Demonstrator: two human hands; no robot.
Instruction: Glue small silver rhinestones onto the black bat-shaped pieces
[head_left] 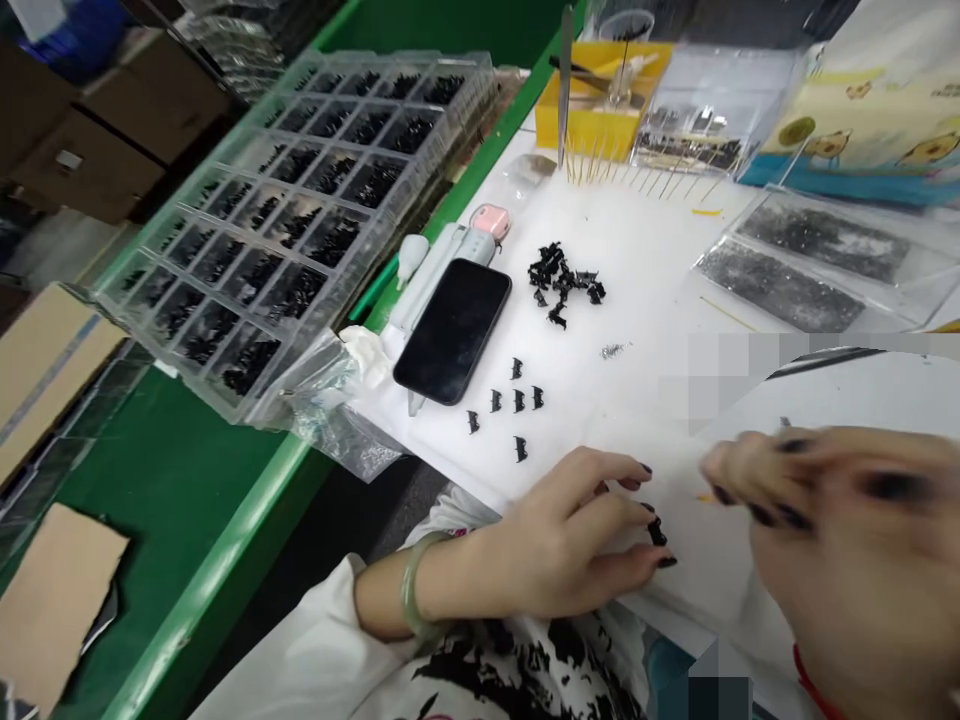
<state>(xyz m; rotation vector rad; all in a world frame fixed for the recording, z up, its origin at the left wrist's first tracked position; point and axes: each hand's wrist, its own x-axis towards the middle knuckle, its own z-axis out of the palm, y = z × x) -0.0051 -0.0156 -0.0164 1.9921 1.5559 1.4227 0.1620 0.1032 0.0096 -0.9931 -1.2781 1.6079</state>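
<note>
Down low, our left hand [570, 540] lies on the white bench [645, 260], fingers [622, 520] released, tips touching a small black clip [658, 533], probably steadying it. Our right hand [847, 540] is blurred beside them; we cannot tell its grip. Loose clips [517, 398] lie beyond the fingers.

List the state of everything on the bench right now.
Phone, screen dark, lying face up.
Parts tray, compartments filled with black pieces.
Loose clips, heaped; others set singly nearby.
Left hand, fingers resting on the white mat.
Right hand, blurred, grip unclear.
</note>
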